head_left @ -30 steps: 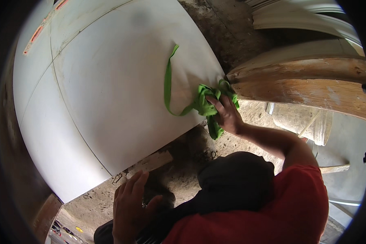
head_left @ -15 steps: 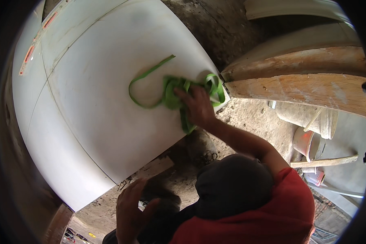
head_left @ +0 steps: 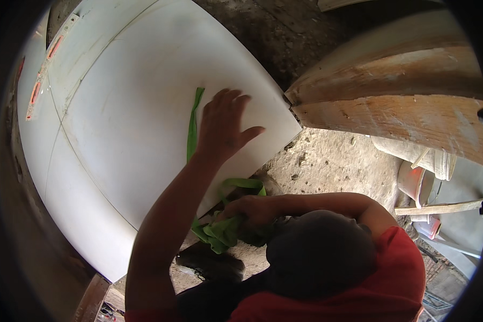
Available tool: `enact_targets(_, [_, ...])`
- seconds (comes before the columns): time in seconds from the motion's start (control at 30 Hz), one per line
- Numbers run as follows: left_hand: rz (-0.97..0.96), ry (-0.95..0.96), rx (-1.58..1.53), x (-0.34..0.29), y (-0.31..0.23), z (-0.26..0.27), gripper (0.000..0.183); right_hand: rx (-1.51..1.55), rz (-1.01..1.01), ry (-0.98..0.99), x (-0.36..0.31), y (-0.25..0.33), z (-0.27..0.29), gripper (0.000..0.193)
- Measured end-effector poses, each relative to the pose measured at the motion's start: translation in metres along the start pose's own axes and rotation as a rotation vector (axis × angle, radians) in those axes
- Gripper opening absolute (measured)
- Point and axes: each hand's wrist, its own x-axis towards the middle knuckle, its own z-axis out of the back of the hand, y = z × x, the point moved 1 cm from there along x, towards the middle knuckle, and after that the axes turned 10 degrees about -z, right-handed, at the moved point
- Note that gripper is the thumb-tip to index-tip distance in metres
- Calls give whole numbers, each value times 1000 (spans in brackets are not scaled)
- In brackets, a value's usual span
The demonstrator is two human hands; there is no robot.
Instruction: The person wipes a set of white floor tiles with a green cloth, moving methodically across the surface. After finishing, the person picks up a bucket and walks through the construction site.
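My left hand [head_left: 225,121] is over a large white tile [head_left: 145,107], fingers spread and palm down; whether it presses on the tile I cannot tell. Bunched in my right hand [head_left: 252,210] is a green cloth [head_left: 220,233], held low beside the tile's near edge. One long green strip [head_left: 192,126] of it runs up onto the tile beside my left hand, and a loop [head_left: 244,184] sticks up behind my right hand. Part of the bundle is hidden behind my right fingers.
A spirit level [head_left: 51,64] with orange windows lies on the tiles at far left. Thick wooden boards [head_left: 392,115] reach in from the right. Buckets [head_left: 415,182] and a wood strip [head_left: 440,207] lie beyond rough ground [head_left: 327,161]. A dark rounded shape [head_left: 322,252] fills the lower middle.
My right hand has drawn the green cloth back off the tile toward me. My left hand has moved from the near left out over the tile.
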Motion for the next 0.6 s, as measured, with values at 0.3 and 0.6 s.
enact_targets(0.3, [70, -34, 71, 58, 0, -93, 60, 37, -31, -78, -31, -25, 23, 60])
enact_targets(0.6, [55, -44, 205, 91, 25, -94, 47, 150, -42, -64, -30, -29, 29, 61])
